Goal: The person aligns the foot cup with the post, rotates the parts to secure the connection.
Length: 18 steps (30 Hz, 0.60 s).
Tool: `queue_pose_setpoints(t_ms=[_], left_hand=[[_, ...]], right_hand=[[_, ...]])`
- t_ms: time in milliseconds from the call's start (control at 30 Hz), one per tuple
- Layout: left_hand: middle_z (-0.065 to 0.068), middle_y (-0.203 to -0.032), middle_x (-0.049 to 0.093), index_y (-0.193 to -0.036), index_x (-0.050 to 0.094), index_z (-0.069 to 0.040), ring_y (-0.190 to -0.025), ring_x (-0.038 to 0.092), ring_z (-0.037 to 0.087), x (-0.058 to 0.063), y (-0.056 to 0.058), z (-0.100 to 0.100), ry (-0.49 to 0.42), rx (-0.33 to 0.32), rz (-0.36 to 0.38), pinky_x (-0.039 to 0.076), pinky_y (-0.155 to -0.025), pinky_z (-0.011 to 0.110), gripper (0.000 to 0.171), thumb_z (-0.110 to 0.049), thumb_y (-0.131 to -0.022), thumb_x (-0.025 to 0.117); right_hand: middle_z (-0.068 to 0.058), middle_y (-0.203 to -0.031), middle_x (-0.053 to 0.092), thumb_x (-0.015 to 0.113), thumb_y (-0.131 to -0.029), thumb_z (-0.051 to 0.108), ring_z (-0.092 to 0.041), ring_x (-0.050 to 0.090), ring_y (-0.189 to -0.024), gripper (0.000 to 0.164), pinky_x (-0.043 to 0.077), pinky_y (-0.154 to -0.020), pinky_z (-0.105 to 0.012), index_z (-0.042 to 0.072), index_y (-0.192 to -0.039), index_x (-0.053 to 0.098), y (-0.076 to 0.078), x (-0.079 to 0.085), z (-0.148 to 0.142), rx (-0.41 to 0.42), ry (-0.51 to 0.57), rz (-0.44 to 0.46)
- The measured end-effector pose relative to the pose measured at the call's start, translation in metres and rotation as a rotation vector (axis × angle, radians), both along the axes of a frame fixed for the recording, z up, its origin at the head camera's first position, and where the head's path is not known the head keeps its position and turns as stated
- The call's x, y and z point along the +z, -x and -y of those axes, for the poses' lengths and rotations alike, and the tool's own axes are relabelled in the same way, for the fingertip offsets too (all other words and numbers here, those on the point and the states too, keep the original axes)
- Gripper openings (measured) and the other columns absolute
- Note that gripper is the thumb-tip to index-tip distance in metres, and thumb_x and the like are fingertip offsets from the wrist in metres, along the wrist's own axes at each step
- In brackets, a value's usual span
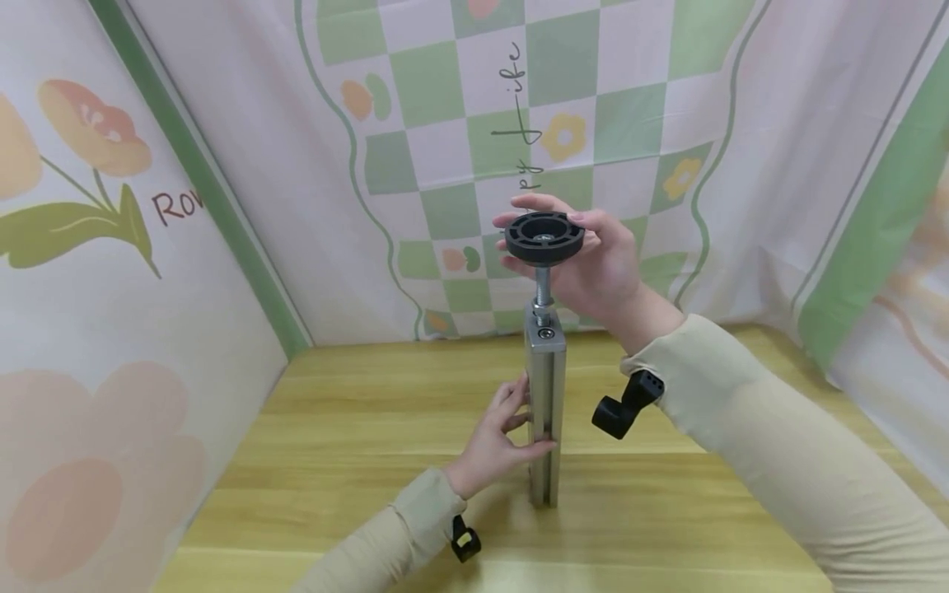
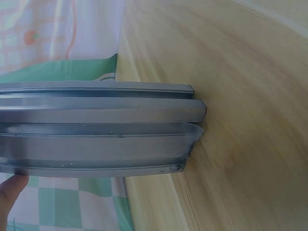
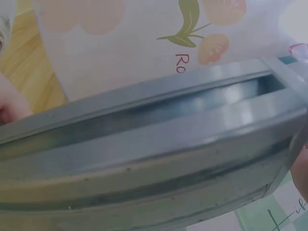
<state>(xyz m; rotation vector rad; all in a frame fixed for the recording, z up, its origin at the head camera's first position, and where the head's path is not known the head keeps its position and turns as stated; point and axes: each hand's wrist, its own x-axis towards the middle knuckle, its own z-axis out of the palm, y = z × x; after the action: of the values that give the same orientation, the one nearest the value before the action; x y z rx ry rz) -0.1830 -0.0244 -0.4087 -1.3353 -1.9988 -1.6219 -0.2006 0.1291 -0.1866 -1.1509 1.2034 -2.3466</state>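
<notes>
Tabletop (image 1: pixel 311 461) of yellowish wood bears an upright metal profile (image 1: pixel 539 379), gripped low by a person's left hand (image 1: pixel 493 445). Above, the right hand (image 1: pixel 600 263) holds the round black foot (image 1: pixel 544 252) on its threaded rod (image 1: pixel 544 286); beyond hang curtains (image 1: pixel 430 82) printed with green checks and flowers.

1 metal profile (image 1: pixel 547 387), 1 black foot (image 1: pixel 544 239), 1 threaded rod (image 1: pixel 544 286), 2 sleeves (image 1: pixel 778 436) (image 1: pixel 393 527), 2 brackets (image 1: pixel 626 405) (image 1: pixel 465 539), 1 table (image 1: pixel 334 445).

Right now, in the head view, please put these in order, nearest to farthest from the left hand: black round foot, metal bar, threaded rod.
1. Metal bar: held by the left hand.
2. Threaded rod: above the bar's top end.
3. Black round foot: on top of the rod.
</notes>
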Motion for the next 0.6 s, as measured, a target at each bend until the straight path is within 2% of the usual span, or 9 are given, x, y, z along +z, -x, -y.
queue_pose_setpoints(t_ms=[167, 333, 500, 600], left_hand=[[0.022, -0.126, 0.038, -0.147, 0.004, -0.047, -0.114, 0.047, 0.023, 0.0, -0.0011, 0.0007, 0.01, 0.001, 0.028, 0.053, -0.093, 0.033, 0.114, 0.008, -0.075, 0.074], [0.022, -0.127, 0.039, -0.149, 0.003, -0.041, -0.114, 0.047, 0.024, 0.0, -0.0013, 0.0011, 0.018, 0.009, 0.035, 0.052, -0.094, 0.033, 0.112, 0.006, -0.076, 0.074], [0.022, -0.128, 0.038, -0.15, 0.003, -0.038, -0.115, 0.047, 0.025, 0.0004, -0.0012, 0.0002, 0.014, -0.002, 0.035, 0.052, -0.095, 0.033, 0.111, 0.006, -0.077, 0.073], [0.023, -0.128, 0.037, -0.15, 0.003, -0.04, -0.115, 0.047, 0.024, 0.0004, -0.0009, -0.0003, 0.006, -0.009, 0.031, 0.052, -0.095, 0.033, 0.112, 0.007, -0.076, 0.073]], right_hand=[[-0.008, -0.116, 0.058, 0.06, -0.079, 0.026, -0.021, 0.057, -0.099, 0.04, 0.045, -0.094, -0.032, 0.013, -0.116, 0.058, -0.0023, -0.0012, -0.001, -0.009, 0.019, -0.007], [-0.008, -0.117, 0.057, 0.06, -0.079, 0.025, -0.021, 0.054, -0.1, 0.031, 0.045, -0.095, -0.031, 0.013, -0.108, 0.061, -0.0048, 0.0, -0.0008, -0.025, 0.015, -0.012], [-0.009, -0.114, 0.056, 0.061, -0.079, 0.023, -0.023, 0.054, -0.1, 0.022, 0.044, -0.095, -0.03, 0.013, -0.098, 0.062, -0.0064, -0.001, 0.0012, -0.091, 0.04, 0.001], [-0.009, -0.114, 0.057, 0.058, -0.082, 0.021, -0.022, 0.053, -0.1, 0.017, 0.043, -0.093, -0.028, 0.014, -0.097, 0.062, -0.0074, -0.0036, 0.002, -0.142, 0.058, -0.003]])
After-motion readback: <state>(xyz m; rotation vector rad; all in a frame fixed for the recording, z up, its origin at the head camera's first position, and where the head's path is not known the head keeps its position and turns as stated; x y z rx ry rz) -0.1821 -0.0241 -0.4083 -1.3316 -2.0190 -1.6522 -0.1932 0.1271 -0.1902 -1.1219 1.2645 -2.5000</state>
